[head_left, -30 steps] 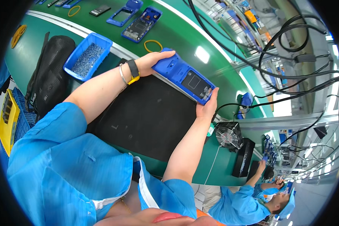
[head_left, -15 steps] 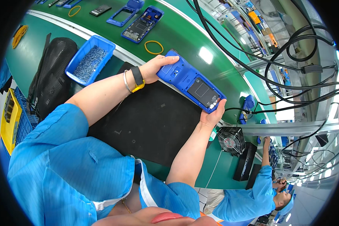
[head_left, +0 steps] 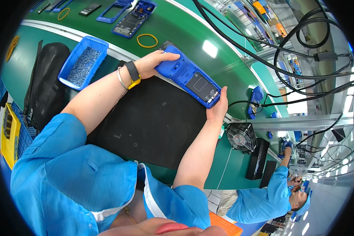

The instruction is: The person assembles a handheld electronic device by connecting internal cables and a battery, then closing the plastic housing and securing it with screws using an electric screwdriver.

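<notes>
Between my two hands is a blue handheld terminal [head_left: 181, 70], its back with the uncovered dark battery recess turned up. It is held tilted above the far edge of a black mat [head_left: 145, 126]. My left hand [head_left: 150, 63] grips the upper left end, thumb lying across the blue casing. At the lower right end my right hand [head_left: 218, 106] supports the edge, thumb up along its side; its other fingers are mostly hidden. Past the terminal, an opened blue device [head_left: 130, 23] with bare circuitry and a yellow rubber band [head_left: 147, 40] lie on the green surface.
A blue tray of small screws [head_left: 83, 65] stands left of the mat, beside a black bag [head_left: 49, 82]. Black cables [head_left: 263, 63] hang across the right side. A fan [head_left: 240, 137] stands right of my right hand. Farther right, a person in blue [head_left: 259, 200] works at the bench.
The terminal and both hands have shifted slightly left and up in view, still gripping. Most of the scene has shifted left too. The co-worker's hand now shows at a blue device.
</notes>
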`<state>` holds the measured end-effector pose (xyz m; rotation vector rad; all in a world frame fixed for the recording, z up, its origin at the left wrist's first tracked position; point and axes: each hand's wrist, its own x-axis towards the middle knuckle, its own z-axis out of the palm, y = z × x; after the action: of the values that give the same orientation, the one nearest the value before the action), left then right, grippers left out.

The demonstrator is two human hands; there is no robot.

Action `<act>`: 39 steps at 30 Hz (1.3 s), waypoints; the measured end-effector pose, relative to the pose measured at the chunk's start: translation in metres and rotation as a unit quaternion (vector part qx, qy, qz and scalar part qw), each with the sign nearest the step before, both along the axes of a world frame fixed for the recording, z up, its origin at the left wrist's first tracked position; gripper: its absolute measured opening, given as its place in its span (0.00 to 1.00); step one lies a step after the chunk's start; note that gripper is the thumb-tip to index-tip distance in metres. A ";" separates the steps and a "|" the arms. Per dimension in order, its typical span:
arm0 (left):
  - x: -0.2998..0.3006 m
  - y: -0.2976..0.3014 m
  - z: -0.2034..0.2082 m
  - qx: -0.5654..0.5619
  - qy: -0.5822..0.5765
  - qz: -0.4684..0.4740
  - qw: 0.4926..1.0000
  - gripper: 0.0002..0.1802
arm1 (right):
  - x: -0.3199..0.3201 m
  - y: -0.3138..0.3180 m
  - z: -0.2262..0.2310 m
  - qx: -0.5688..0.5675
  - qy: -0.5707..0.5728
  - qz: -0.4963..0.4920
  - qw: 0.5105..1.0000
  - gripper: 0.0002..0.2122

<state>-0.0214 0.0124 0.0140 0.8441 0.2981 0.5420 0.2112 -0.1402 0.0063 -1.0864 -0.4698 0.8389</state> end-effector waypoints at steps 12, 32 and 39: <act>0.001 -0.004 -0.009 0.019 -0.056 0.002 0.998 0.23 | -0.008 -0.010 0.002 0.093 -0.093 -0.038 0.991 0.16; 0.003 0.004 -0.006 0.145 0.125 0.069 0.979 0.18 | 0.000 -0.010 0.000 -0.030 -0.167 0.061 0.984 0.14; 0.002 0.001 0.003 0.114 0.086 0.086 0.986 0.18 | -0.001 -0.015 0.005 0.091 -0.145 0.087 0.981 0.19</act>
<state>-0.0194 0.0131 0.0166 1.0969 0.4771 0.6744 0.2107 -0.1553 0.0109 -1.0118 -0.8803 0.7742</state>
